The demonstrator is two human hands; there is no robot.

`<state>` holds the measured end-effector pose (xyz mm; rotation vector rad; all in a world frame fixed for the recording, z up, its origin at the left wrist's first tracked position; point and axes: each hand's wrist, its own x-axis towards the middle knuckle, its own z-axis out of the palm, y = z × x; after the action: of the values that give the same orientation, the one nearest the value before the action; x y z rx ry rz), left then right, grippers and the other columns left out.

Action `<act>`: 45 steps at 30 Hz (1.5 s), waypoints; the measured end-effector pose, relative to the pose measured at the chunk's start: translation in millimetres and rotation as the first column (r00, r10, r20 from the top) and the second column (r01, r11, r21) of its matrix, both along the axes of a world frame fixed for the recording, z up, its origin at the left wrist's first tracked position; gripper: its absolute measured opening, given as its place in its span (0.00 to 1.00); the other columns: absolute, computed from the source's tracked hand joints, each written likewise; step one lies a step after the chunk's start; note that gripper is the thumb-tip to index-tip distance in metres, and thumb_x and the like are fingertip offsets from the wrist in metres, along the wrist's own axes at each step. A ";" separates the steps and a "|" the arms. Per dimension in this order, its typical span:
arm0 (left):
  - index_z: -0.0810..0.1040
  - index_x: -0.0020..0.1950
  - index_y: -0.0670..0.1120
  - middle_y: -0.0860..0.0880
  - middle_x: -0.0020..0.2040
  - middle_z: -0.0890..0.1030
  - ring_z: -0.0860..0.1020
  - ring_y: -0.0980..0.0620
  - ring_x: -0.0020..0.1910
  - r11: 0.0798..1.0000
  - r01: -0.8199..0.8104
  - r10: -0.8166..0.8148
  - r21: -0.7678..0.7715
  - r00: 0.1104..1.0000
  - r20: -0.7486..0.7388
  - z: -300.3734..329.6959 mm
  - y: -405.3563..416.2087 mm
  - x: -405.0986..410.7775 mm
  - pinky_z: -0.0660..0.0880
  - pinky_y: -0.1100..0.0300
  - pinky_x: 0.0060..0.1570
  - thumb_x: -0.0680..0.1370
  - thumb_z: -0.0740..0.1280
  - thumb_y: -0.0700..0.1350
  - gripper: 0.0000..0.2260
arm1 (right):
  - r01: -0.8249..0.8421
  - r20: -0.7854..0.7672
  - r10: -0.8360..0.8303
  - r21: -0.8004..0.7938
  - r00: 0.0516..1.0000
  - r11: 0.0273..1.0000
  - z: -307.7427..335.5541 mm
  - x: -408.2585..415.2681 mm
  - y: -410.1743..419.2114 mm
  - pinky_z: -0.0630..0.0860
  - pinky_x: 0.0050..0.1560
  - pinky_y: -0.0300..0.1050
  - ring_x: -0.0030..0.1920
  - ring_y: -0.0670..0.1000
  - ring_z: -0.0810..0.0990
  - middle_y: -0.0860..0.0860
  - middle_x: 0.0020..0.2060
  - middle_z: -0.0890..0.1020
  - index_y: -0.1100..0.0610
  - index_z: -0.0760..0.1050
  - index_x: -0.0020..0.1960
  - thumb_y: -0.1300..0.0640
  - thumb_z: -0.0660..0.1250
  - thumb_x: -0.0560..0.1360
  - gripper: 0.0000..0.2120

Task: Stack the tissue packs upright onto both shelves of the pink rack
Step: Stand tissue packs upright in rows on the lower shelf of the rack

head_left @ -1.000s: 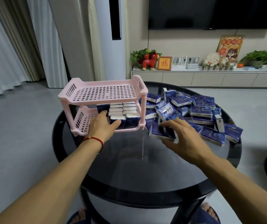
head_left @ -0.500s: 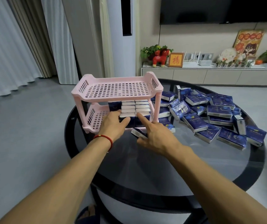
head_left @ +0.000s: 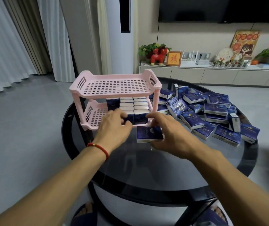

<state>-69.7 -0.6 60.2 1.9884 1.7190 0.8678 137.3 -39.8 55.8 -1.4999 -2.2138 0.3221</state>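
Bringing a fresh tissue pack (head_left: 149, 134) in from the heap, my right hand (head_left: 168, 132) now has it just in front of the pink rack (head_left: 115, 86), close to the lower shelf's front lip. A second ago that hand was out over the loose pile (head_left: 212, 115), fingers spread on a pack; half a second ago it was already near the rack with the pack low under the palm. Now the pack faces me broadside, gripped between thumb and fingers, lifted off or barely above the glass; I cannot tell which.

My left hand (head_left: 115, 126) has stayed at the lower shelf throughout, fingers curled against the front row of standing packs (head_left: 139, 119), steadying them. Whether it truly grips one or only presses, I cannot say for sure.

The lower shelf holds upright packs in rows along its right and middle; its left part shows bare pink grid. The top shelf has nothing on it yet. So I judge the task early: one shelf partly filled, one untouched, many packs left lying on the right side of the round glass table (head_left: 163, 173).

Next, I think, the pack must be turned on end and slid in beside the row; a careless push could topple its neighbours.
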 end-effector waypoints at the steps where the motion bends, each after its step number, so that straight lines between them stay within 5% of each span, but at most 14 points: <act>1: 0.80 0.61 0.47 0.51 0.52 0.82 0.80 0.51 0.52 0.989 0.064 -0.049 -0.135 0.993 0.111 -1.7 -5.4 4.1 0.76 0.57 0.54 0.78 0.69 0.44 0.11 | -0.049 -0.011 0.049 0.026 0.999 0.998 1.3 -0.7 -3.5 0.75 0.61 0.47 0.61 0.49 0.71 0.47 0.60 0.73 0.48 0.63 0.73 0.54 0.78 0.70 0.37; 3: 0.82 0.62 0.42 0.44 0.52 0.86 0.84 0.49 0.48 0.891 0.233 -0.064 -0.391 0.914 0.400 -8.4 -12.1 10.1 0.82 0.53 0.48 0.80 0.68 0.39 0.11 | -0.143 0.002 0.143 0.052 0.990 0.988 -0.6 -3.7 -8.8 0.75 0.61 0.47 0.62 0.48 0.71 0.45 0.61 0.72 0.47 0.64 0.70 0.54 0.77 0.70 0.34; 6: 0.81 0.62 0.36 0.36 0.54 0.85 0.84 0.47 0.45 0.842 0.290 0.040 -0.455 0.807 0.590 -12.7 -11.1 8.3 0.81 0.59 0.35 0.81 0.66 0.32 0.11 | -0.126 -0.017 0.126 0.035 0.992 0.991 -7.0 7.7 -5.1 0.73 0.65 0.46 0.64 0.47 0.69 0.46 0.64 0.70 0.49 0.64 0.70 0.48 0.75 0.71 0.31; 9: 0.81 0.62 0.36 0.37 0.54 0.85 0.85 0.48 0.42 0.835 0.328 0.067 -0.443 0.737 0.672 -10.5 -9.6 4.5 0.84 0.58 0.36 0.80 0.64 0.29 0.12 | 0.273 -0.088 -0.264 0.126 0.961 0.954 -15.8 41.1 11.4 0.71 0.65 0.51 0.65 0.51 0.69 0.50 0.65 0.73 0.51 0.68 0.69 0.48 0.71 0.75 0.25; 11: 0.82 0.61 0.37 0.38 0.53 0.86 0.86 0.46 0.43 0.804 0.377 0.057 -0.460 0.721 0.691 -10.3 -10.6 4.3 0.85 0.55 0.41 0.80 0.63 0.28 0.14 | 0.541 0.082 -0.552 0.127 0.830 0.831 -24.2 63.8 17.9 0.70 0.65 0.56 0.69 0.58 0.67 0.54 0.69 0.73 0.52 0.67 0.73 0.50 0.71 0.77 0.27; 14: 0.83 0.60 0.38 0.38 0.53 0.86 0.86 0.43 0.50 0.777 0.410 0.039 -0.477 0.726 0.687 -12.0 -11.5 6.3 0.85 0.52 0.48 0.78 0.61 0.26 0.16 | 0.587 0.255 -0.608 0.159 0.752 0.794 -39.7 83.8 20.9 0.73 0.61 0.60 0.65 0.61 0.72 0.55 0.66 0.77 0.52 0.71 0.72 0.55 0.69 0.76 0.24; 18: 0.82 0.54 0.35 0.35 0.54 0.85 0.85 0.40 0.54 0.792 0.361 0.104 -0.493 0.716 0.690 -11.2 -11.0 9.4 0.85 0.50 0.48 0.77 0.62 0.27 0.12 | 0.664 -0.335 -0.617 0.034 0.712 0.747 -18.2 83.6 12.3 0.80 0.42 0.51 0.38 0.56 0.81 0.53 0.38 0.84 0.57 0.80 0.49 0.56 0.64 0.77 0.08; 21: 0.82 0.53 0.35 0.34 0.56 0.84 0.85 0.39 0.54 0.777 0.368 0.150 -0.510 0.680 0.718 -9.5 -11.4 11.4 0.85 0.47 0.49 0.77 0.64 0.27 0.10 | 0.365 -0.744 -0.549 -0.425 0.380 0.828 11.3 72.0 -9.9 0.82 0.40 0.51 0.40 0.62 0.84 0.61 0.39 0.84 0.65 0.77 0.45 0.61 0.62 0.80 0.09; 24: 0.80 0.58 0.33 0.35 0.56 0.85 0.85 0.41 0.54 0.759 0.406 0.159 -0.510 0.644 0.749 -7.3 -16.2 13.8 0.85 0.47 0.49 0.77 0.66 0.27 0.11 | 0.010 -0.799 -0.500 -0.527 0.335 0.850 21.5 57.6 -24.6 0.85 0.44 0.51 0.47 0.67 0.85 0.69 0.48 0.84 0.71 0.75 0.55 0.65 0.60 0.81 0.10; 27: 0.78 0.62 0.33 0.36 0.58 0.84 0.83 0.38 0.59 0.748 0.434 0.167 -0.502 0.608 0.776 -6.5 -19.6 13.6 0.84 0.46 0.50 0.77 0.66 0.26 0.14 | -0.101 -0.820 -0.485 -0.534 0.303 0.840 19.5 37.9 -24.6 0.85 0.51 0.56 0.54 0.71 0.83 0.71 0.55 0.81 0.74 0.74 0.61 0.68 0.60 0.80 0.13; 30: 0.77 0.64 0.35 0.36 0.59 0.84 0.83 0.39 0.58 0.751 0.454 0.153 -0.479 0.587 0.795 -8.8 -20.0 9.9 0.84 0.46 0.50 0.76 0.66 0.25 0.17 | -0.147 -0.804 -0.480 -0.554 0.352 0.819 14.7 13.3 -21.5 0.83 0.55 0.55 0.55 0.65 0.84 0.66 0.55 0.83 0.69 0.74 0.59 0.67 0.62 0.80 0.08; 38: 0.78 0.63 0.38 0.35 0.59 0.83 0.83 0.41 0.55 0.799 0.417 0.063 -0.434 0.658 0.750 -12.0 -14.5 -13.7 0.79 0.45 0.59 0.72 0.63 0.28 0.21 | -0.023 -0.601 -0.324 -0.496 0.730 0.868 -3.6 -26.5 -1.6 0.82 0.48 0.54 0.41 0.51 0.82 0.57 0.45 0.85 0.61 0.79 0.52 0.57 0.72 0.77 0.08; 42: 0.78 0.59 0.49 0.46 0.54 0.86 0.84 0.47 0.56 0.922 0.242 -0.051 -0.302 0.850 0.525 -19.3 -8.9 -27.0 0.82 0.47 0.58 0.61 0.77 0.43 0.27 | 0.033 -0.453 -0.219 -0.383 0.864 0.923 -11.9 -38.2 4.9 0.83 0.47 0.47 0.43 0.49 0.85 0.51 0.42 0.86 0.54 0.78 0.49 0.51 0.77 0.73 0.11; 45: 0.75 0.58 0.52 0.52 0.53 0.83 0.82 0.54 0.54 0.963 0.175 -0.103 -0.206 0.942 0.319 -23.2 -5.7 -39.0 0.81 0.52 0.57 0.67 0.77 0.38 0.23 | 0.065 -0.353 -0.187 -0.330 0.917 0.942 -17.5 -44.4 11.2 0.82 0.48 0.44 0.44 0.46 0.83 0.47 0.43 0.84 0.51 0.77 0.51 0.50 0.77 0.73 0.11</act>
<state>-108.7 -6.4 36.9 1.6975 1.4153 0.8324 92.9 -28.7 38.3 -1.5712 -1.8055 0.8784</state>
